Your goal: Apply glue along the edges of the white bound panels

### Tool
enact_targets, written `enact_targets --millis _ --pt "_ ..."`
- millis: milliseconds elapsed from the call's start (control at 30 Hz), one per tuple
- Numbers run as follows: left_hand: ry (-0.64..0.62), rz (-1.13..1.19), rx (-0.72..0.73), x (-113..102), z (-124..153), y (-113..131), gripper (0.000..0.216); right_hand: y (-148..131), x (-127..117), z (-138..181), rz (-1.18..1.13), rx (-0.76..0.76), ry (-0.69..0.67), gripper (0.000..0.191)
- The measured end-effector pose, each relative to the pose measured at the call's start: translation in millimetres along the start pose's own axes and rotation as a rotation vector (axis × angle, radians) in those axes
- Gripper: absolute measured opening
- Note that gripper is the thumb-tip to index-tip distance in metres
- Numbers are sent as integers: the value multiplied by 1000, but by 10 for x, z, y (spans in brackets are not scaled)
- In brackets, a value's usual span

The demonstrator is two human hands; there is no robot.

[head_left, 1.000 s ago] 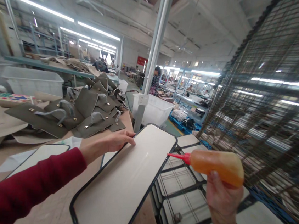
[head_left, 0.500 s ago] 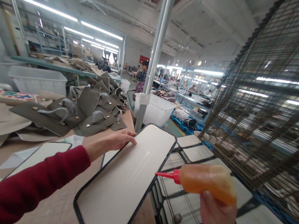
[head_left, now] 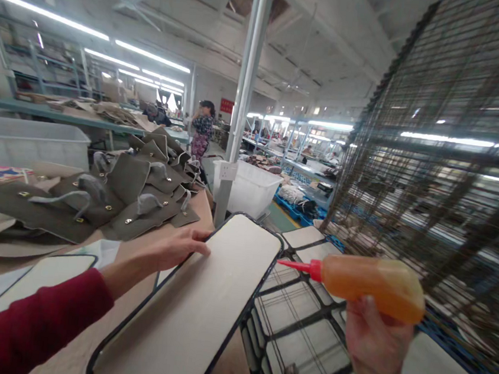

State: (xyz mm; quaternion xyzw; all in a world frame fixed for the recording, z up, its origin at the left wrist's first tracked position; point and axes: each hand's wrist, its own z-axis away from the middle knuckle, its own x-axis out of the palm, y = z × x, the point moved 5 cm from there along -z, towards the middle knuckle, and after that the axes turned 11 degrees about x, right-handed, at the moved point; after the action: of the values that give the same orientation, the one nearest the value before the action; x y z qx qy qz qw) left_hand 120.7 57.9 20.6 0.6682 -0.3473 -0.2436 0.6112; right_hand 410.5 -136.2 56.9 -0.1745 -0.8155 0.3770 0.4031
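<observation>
Both hands occupied. Our left hand (head_left: 185, 248) pinches the pale panel (head_left: 195, 300) by its far left edge, thumb on the face; we judge this grip leaves the dark right edge free. Panel slants toward us above the tabletop (head_left: 105, 323); whether its near end rests there, we cannot tell. Our right hand (head_left: 376, 337) is wrapped around the amber bottle (head_left: 368, 286), on its side, presumably so the red nozzle (head_left: 297, 266) points at that edge. Tip sits at the rim near the far right corner; contact not resolvable.

Surface: tan; another panel (head_left: 44, 275) lies left, dark flaps (head_left: 128, 180) with grey handles piled beyond. Right: panels under thin wires (head_left: 304, 347), tall wire rack (head_left: 381, 165) alongside.

Room: workshop, tube lights, column (head_left: 249, 62), white tub (head_left: 250, 184), a person (head_left: 202, 125) standing beyond.
</observation>
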Motion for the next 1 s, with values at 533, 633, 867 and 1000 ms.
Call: enact_targets --millis 533,633,867,1000 --pt "1 41 -30 117 37 30 49 298 -252 370 101 167 -36 60" --pt "30 19 -42 54 30 -13 49 390 -256 603 100 294 -142 48" --pt "-5 -13 16 35 72 17 47 -55 -40 159 -23 21 12 44" --pt "-7 6 -3 61 82 27 47 -93 49 -45 -48 -108 15 51"
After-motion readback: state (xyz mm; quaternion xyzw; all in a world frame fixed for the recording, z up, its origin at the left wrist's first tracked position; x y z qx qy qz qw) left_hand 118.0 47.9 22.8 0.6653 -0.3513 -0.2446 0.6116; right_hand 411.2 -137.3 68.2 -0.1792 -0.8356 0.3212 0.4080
